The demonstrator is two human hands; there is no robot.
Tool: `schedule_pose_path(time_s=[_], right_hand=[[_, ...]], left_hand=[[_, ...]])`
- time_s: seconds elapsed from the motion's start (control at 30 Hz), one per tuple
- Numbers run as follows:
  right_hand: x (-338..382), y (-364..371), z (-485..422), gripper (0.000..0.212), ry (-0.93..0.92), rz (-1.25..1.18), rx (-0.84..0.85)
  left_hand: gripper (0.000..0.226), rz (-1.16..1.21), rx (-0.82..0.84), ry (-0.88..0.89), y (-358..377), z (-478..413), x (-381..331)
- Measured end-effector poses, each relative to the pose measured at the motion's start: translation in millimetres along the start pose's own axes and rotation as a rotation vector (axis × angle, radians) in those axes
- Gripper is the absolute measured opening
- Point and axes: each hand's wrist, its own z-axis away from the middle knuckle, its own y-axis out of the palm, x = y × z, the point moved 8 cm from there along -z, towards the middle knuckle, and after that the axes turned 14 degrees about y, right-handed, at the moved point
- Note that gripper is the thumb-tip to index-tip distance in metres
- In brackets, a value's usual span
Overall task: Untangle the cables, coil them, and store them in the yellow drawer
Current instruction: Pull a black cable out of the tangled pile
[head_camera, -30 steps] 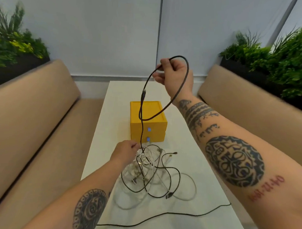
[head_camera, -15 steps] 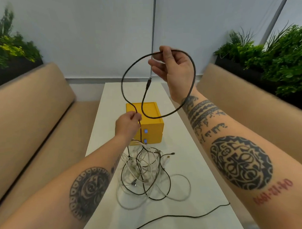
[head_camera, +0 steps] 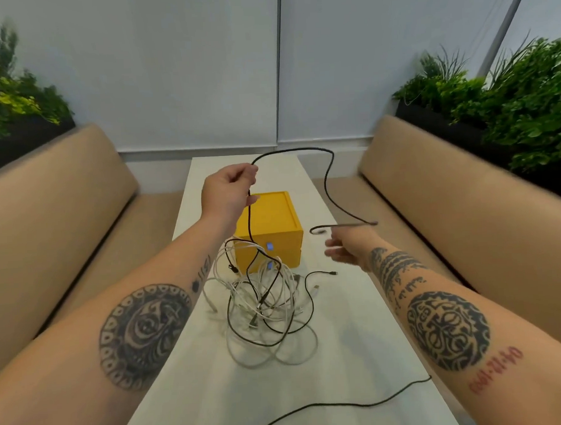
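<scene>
My left hand (head_camera: 228,192) is raised above the yellow drawer box (head_camera: 268,225) and pinches a black cable (head_camera: 327,179). From the pinch the cable arcs up and right, then falls to its free end just above my right hand (head_camera: 344,248). That hand is blurred, low and to the right of the box, and nothing is clearly in it. Below my left hand the black cable drops into a tangle of white and black cables (head_camera: 266,308) lying on the white table (head_camera: 356,337) in front of the box. Both drawers look shut.
Tan bench seats (head_camera: 66,213) run along both sides of the narrow table. Planters with green plants (head_camera: 507,102) stand behind each bench. A separate stretch of black cable (head_camera: 343,404) lies across the table's near end.
My left hand rose with the black cable from near the tangle to above the box. My right hand dropped from high up to beside the box, and the cable's free end swung right.
</scene>
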Motion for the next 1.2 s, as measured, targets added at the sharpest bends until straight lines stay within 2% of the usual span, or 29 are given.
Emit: schedule_pose_path(time_s=[0.13, 0.23, 0.27, 0.33, 0.47, 0.53, 0.57, 0.63, 0.7, 0.77, 0.87, 0.97, 1.03, 1.1, 1.2], right_hand=[[-36.1, 13.9, 6.4, 0.027, 0.159, 0.601, 0.091], [-42.0, 25.1, 19.6, 0.024, 0.136, 0.807, 0.186], [-33.6, 31.5, 24.3, 0.024, 0.063, 0.815, 0.205], [-0.4, 47.8, 41.4, 0.023, -0.213, 0.752, 0.174], [78.4, 59.4, 106.9, 0.016, -0.917, 0.459, -0.23], [92.4, 73.4, 128.6, 0.01, -1.097, 0.518, -0.315], [93.4, 84.7, 128.7, 0.014, -1.1, 0.615, -0.292], [85.2, 103.6, 115.7, 0.028, -0.924, 0.737, -0.125], [74.6, 112.7, 104.4, 0.031, -0.745, 0.677, 0.026], [72.9, 116.7, 103.1, 0.025, -0.727, 0.688, 0.023], [76.2, 120.1, 103.8, 0.024, -0.722, 0.77, 0.004], [84.1, 113.0, 105.5, 0.023, -0.695, 0.64, 0.03], [89.2, 109.0, 107.3, 0.018, -0.685, 0.502, 0.097], [96.0, 104.0, 109.9, 0.014, -0.689, 0.36, 0.146], [110.9, 91.7, 114.9, 0.012, -0.715, 0.151, 0.161]], left_hand=[[0.01, -0.122, 0.144, 0.053, 9.4, 3.8, 2.1], [0.01, -0.228, 0.229, 0.062, 6.8, 9.0, 11.2], [0.01, -0.257, 0.261, 0.058, 6.0, 11.7, 13.4], [0.01, -0.303, 0.32, 0.031, 6.1, 17.2, 19.6], [0.011, -0.357, 0.401, 0.012, 10.0, 26.8, 25.3], [0.009, -0.34, 0.398, 0.011, 9.9, 29.0, 25.2], [0.006, -0.325, 0.39, 0.014, 9.1, 30.3, 23.5], [0.002, -0.273, 0.371, 0.01, 5.3, 30.8, 23.4], [0.015, -0.235, 0.349, -0.013, -0.7, 32.9, 25.2], [0.029, -0.185, 0.33, -0.056, -8.1, 37.0, 30.6], [0.02, -0.174, 0.341, -0.034, -17.5, 45.2, 42.5], [0.019, -0.314, 0.421, -0.037, -25.1, 57.0, 69.2], [0.03, -0.406, 0.554, -0.117, -23.8, 73.8, 92.6], [0.032, -0.603, 0.675, -0.062, -21.8, 85.2, 112.5], [0.028, -0.821, 0.688, -0.046, -25.9, 95.9, 130.9]])
